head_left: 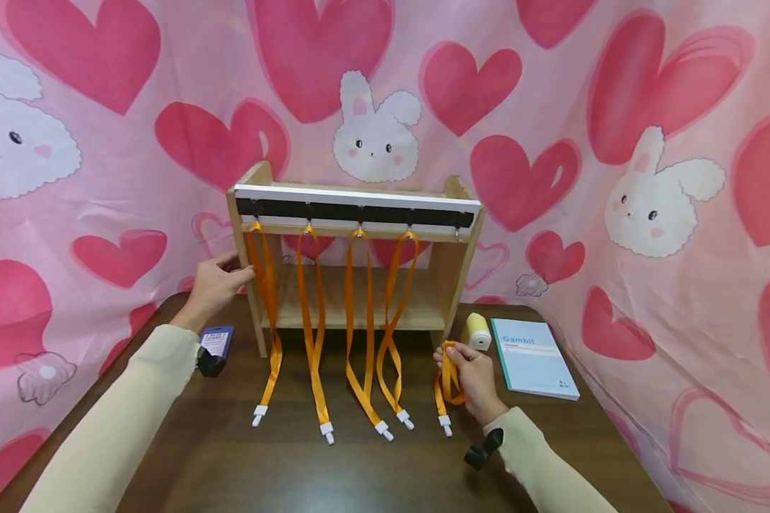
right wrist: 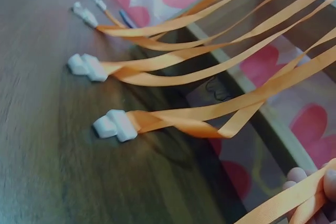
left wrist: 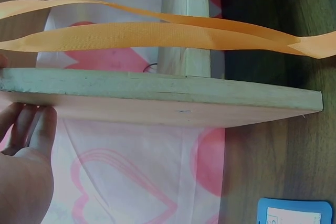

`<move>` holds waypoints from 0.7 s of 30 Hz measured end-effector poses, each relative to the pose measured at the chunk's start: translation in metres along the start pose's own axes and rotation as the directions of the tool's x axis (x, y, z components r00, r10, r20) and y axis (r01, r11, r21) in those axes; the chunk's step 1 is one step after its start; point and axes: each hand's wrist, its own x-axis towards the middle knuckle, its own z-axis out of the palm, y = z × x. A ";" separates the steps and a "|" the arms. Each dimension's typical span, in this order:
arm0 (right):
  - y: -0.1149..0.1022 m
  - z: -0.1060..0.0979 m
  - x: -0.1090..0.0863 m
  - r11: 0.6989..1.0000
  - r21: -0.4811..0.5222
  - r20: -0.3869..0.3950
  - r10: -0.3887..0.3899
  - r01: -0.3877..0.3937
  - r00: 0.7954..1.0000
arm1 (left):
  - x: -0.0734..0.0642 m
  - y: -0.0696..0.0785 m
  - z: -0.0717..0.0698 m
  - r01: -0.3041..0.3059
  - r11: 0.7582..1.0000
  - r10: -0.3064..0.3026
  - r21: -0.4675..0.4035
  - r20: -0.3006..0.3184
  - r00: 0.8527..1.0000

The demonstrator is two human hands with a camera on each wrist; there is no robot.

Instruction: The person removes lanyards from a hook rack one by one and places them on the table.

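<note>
My left hand grips the left side panel of a small wooden shelf. In the left wrist view, its fingers press the panel's outer face, and a thumb tip shows at the other side. My right hand pinches a looped orange lanyard low at the shelf's right; its white clip dangles below. Several other orange lanyards, such as the leftmost one, hang from hooks along the shelf's black strip. Their white clips hang over the table.
Right of the shelf, a yellow and white roll-shaped object lies beside a white book marked "Gambit". A blue card holder lies behind my left wrist. One more hook is at the strip's right end. Pink cloth surrounds the dark table.
</note>
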 end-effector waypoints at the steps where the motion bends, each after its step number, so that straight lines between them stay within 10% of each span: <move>1: 0.002 0.000 0.001 1.000 -0.011 -0.011 -0.007 0.007 1.000 | 0.000 0.000 0.000 0.004 1.000 -0.004 0.002 0.005 1.000; 21: 0.024 -0.009 0.009 0.929 -0.371 -0.258 -0.111 0.008 0.960 | -0.001 0.000 0.000 -0.019 1.000 0.019 0.005 0.005 1.000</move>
